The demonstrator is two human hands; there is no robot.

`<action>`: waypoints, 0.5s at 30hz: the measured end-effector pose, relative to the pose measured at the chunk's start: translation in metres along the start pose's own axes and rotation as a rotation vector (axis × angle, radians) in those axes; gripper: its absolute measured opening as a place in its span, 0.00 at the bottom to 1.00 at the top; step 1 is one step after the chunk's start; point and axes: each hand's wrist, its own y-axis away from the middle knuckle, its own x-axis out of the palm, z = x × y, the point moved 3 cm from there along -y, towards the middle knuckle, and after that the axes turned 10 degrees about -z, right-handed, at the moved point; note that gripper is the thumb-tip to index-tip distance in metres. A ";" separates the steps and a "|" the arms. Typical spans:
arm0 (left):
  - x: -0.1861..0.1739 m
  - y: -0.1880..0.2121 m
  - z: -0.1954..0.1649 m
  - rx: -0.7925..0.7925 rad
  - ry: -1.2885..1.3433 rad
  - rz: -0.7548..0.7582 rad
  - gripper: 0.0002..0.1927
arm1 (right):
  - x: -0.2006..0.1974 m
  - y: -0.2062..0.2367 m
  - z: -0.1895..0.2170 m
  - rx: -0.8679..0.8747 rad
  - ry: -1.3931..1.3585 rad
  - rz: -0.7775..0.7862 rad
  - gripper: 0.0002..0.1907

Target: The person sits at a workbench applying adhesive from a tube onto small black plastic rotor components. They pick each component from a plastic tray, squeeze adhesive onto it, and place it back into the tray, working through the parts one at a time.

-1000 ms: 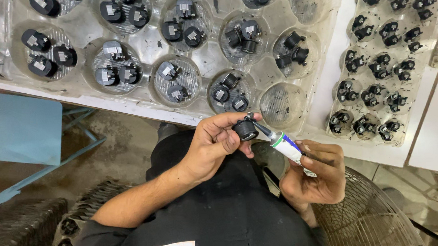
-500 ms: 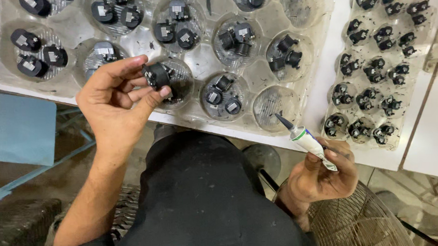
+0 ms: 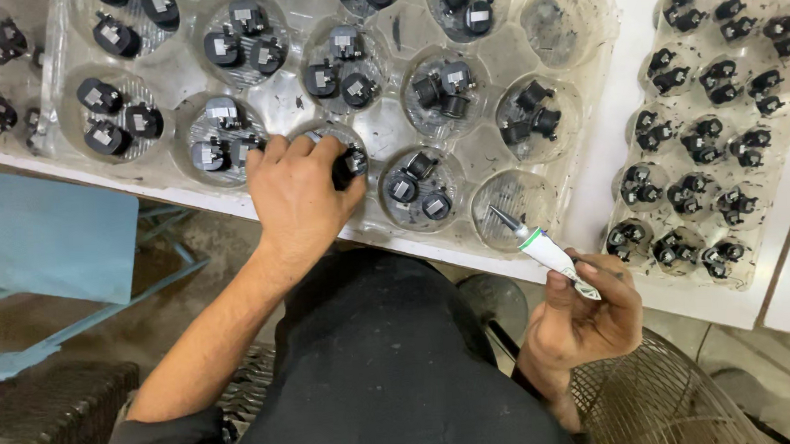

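Observation:
My left hand lies palm down over a round cup of the clear plastic tray, its fingers closed around a small black plug part in that cup. My right hand is lower right, below the table edge, gripping a small white glue tube with a dark nozzle that points up-left toward an empty cup. Most other cups of the tray hold two or three black parts with white tops.
A second clear tray with several black parts sits at the right on the white table. A blue stool stands at the left, a wire fan guard at the lower right, dark crates at the lower left.
My left hand carried the black part from beside the tube up-left to the tray and lowered it into a cup. My right hand with the tube dropped slightly to the right.

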 end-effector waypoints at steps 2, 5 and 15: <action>0.007 -0.001 0.000 -0.002 -0.030 0.039 0.18 | -0.001 -0.002 -0.001 0.015 0.004 -0.004 0.12; 0.009 -0.006 -0.003 -0.009 -0.066 0.092 0.17 | -0.005 -0.006 -0.004 0.045 0.001 -0.018 0.12; -0.005 -0.003 -0.048 0.058 0.211 0.273 0.18 | -0.018 -0.009 -0.028 0.346 -0.318 -0.012 0.12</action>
